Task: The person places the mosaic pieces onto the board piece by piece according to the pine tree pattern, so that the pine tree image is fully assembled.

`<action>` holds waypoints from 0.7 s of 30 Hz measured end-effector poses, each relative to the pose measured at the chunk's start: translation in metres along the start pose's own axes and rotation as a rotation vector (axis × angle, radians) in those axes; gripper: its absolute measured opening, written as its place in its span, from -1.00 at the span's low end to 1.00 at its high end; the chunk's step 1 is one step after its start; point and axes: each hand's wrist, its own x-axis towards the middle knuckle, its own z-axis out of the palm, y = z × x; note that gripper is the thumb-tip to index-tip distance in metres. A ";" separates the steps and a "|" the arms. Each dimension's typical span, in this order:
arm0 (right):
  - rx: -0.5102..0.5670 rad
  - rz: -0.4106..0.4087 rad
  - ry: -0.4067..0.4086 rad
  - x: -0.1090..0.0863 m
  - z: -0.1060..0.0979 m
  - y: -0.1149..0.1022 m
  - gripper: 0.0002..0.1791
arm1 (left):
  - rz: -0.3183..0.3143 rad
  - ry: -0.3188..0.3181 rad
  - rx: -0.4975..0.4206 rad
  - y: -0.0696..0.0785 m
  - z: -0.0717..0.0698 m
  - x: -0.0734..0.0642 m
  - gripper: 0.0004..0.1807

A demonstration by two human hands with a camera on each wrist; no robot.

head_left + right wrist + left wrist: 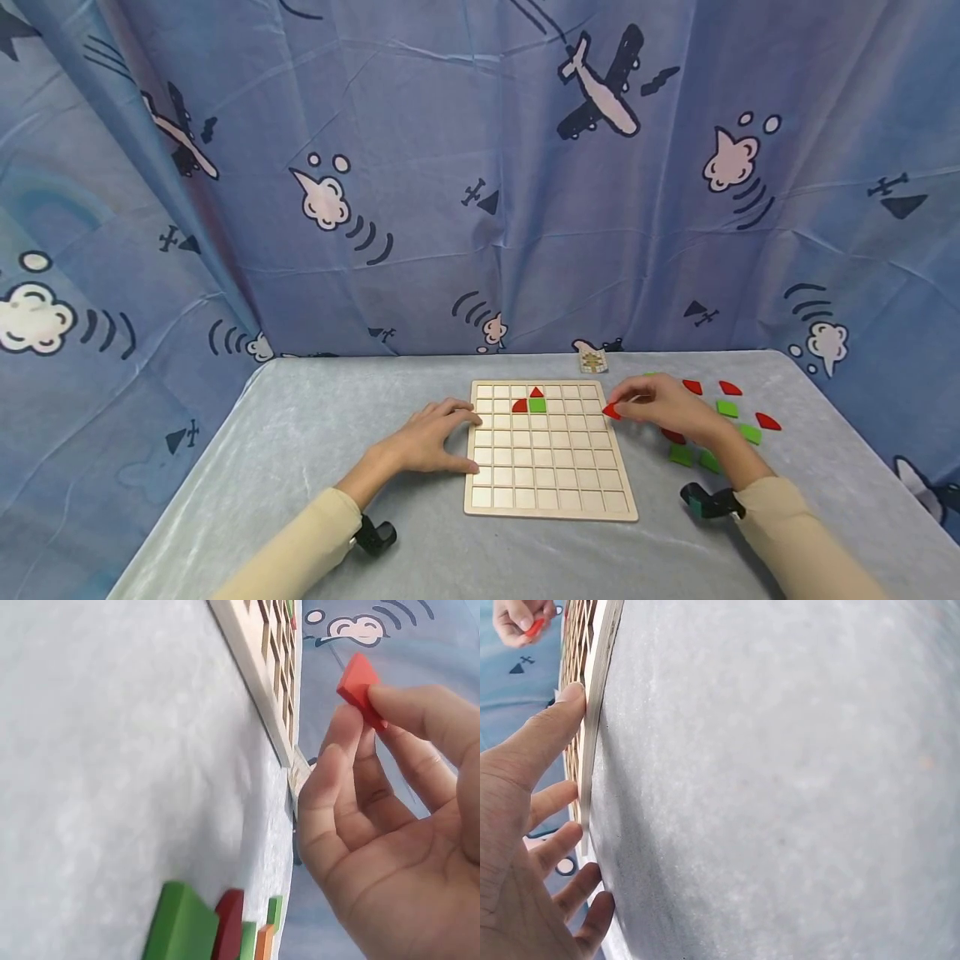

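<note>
A square wooden grid board [555, 457] lies on the table. In its upper cells sit a red triangle tile [536, 392], a red quarter-circle tile [520, 406] and a green square tile [537, 405]. My left hand [435, 437] is at the board's left edge, fingers spread and thumb tip at the rim. Between thumb and fingertips my right hand [667, 406] pinches a small red tile [360, 684], held up beside the board's right edge. Its full outline is partly hidden by the fingers.
Loose tiles lie to the right of the board, around and under the right forearm, among them a green square [726, 408] and a red quarter-circle [767, 422]. A small patterned card [592, 360] lies at the back edge. Behind the table [360, 387] hangs a blue printed curtain [420, 167].
</note>
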 end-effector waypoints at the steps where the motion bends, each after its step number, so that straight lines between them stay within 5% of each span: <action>1: 0.001 0.000 -0.001 0.001 0.001 -0.001 -0.75 | 0.000 -0.001 0.000 0.000 0.000 0.000 -0.23; 21: 0.010 -0.031 -0.059 0.034 0.013 -0.011 -0.68 | -0.007 -0.005 -0.001 0.001 -0.002 0.000 -0.22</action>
